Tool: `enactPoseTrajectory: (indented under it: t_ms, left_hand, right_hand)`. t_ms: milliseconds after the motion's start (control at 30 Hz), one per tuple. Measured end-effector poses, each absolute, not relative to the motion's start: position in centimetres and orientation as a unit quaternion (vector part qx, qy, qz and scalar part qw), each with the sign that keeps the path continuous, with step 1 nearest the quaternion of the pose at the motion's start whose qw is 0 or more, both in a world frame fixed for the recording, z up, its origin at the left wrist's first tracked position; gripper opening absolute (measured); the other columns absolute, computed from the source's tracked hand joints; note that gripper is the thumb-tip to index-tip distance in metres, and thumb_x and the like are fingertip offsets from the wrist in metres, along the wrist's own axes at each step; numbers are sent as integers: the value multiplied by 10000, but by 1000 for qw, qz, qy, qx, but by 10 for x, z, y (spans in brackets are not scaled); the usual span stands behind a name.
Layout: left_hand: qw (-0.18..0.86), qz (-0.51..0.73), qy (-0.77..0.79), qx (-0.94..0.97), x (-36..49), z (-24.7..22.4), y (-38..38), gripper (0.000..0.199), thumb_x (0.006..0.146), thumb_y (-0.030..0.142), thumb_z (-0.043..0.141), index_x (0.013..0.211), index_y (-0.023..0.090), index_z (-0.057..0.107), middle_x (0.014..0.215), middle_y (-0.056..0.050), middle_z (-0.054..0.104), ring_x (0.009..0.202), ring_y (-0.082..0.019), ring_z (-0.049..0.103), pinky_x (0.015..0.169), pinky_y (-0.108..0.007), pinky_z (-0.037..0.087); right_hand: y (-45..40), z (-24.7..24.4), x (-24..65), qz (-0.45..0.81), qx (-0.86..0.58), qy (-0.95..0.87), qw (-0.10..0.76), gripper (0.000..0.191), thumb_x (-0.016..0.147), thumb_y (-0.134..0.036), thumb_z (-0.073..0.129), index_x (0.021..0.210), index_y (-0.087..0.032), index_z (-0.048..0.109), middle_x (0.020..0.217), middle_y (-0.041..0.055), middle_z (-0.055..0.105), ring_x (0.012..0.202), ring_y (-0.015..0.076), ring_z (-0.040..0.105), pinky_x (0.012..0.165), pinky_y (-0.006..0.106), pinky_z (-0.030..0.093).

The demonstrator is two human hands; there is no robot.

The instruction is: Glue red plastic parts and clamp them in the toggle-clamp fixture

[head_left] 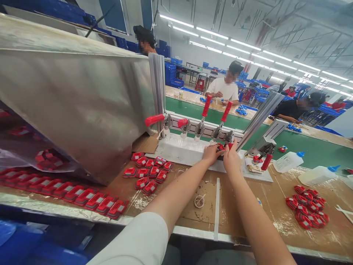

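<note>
Both my arms reach forward to the right end of a row of toggle clamps (200,128) with red handles. My left hand (211,153) has its fingers closed round a small red and black part (221,147) at the base of the rightmost clamp. Close beside it, my right hand (231,156) is closed at a red piece (230,146), which may be the clamp's handle; its fingertips partly hide it. Two clamp handles stand upright, and two on the left point sideways. A white block (182,145) lies under the clamps.
Red parts lie in a pile (150,172) left of my arms, a long row (68,191) and another pile (307,206) at right. A small cup (199,201) sits between my forearms. Bottles (289,162) and a second clamp stand (266,151) are at right. People sit across the green belt.
</note>
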State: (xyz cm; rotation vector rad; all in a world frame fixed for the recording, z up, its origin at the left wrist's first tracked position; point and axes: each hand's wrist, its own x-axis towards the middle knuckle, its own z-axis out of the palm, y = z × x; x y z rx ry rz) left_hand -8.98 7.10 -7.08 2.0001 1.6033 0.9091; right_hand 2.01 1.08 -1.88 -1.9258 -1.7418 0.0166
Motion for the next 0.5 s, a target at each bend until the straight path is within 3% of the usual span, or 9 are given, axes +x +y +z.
enactPoseTrajectory:
  t_ms: [100,233,333,433,500]
  left_hand:
    - [211,325,574,722,-91,-68,69,403,1006,493,544,1342,289,634,1251,-42,745,1215,-244,649,1055,-351,402]
    - [208,320,571,727,-94,-60,64,389,992,432,577,1337,260,631,1243,-58,749,1214,-253,652,1053,-358,413]
    - [206,319,565,733,-95,-56,63,383,956,398,634,1310,250,640,1214,-63,758,1167,-263,673,1026,-362,436]
    - [207,321,559,736,-95,-55,64,383,933,388,662,1289,246,650,1190,-71,764,1138,-271,685,1010,-368,451]
    - [211,322,559,735,-94,-55,63,397,931,396,661,1297,243,647,1198,-79,760,1163,-281,677,1030,-379,447]
  right_hand:
    - [23,-39,14,6,-693,-643,325,668,1093,-478,246,1592,-33,238,990,217,734,817,293,725,756,359,505]
    - [20,-36,41,25,-584,-677,447,696,1007,-645,462,1418,-85,508,814,93,681,660,212,642,710,341,519]
    - [6,-18,107,-29,-570,-633,523,642,993,-641,444,1381,-133,510,1025,104,651,833,214,632,820,367,536]
    - [-5,-3,199,-141,-624,-419,644,656,944,-622,473,1380,-133,457,1155,138,587,1009,250,592,940,427,511]
    - [-9,2,252,-140,-675,-339,641,758,860,-639,534,1387,-104,429,1233,191,558,1077,288,574,1004,484,488]
